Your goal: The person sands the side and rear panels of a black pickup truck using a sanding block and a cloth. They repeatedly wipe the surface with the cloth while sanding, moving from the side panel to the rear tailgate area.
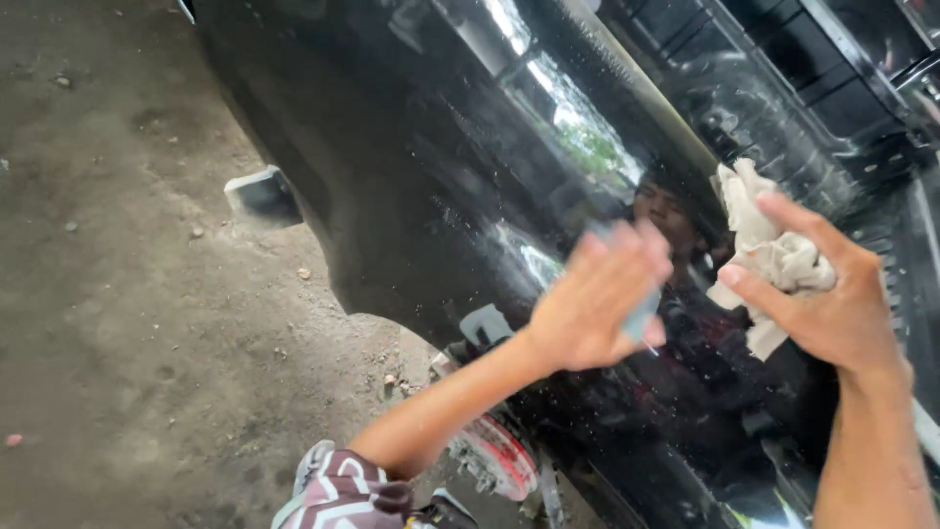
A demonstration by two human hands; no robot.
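Black car panel (411,176): cloth (774,257) in right grip (827,294)

Dirt ground (127,323); patterned shoe (343,490)

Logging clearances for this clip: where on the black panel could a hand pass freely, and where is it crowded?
Free: the glossy black panel left of the left hand, over to the wheel arch. Crowded: the narrow gap between that hand, holding a bluish pad, and the right hand gripping a crumpled cloth.
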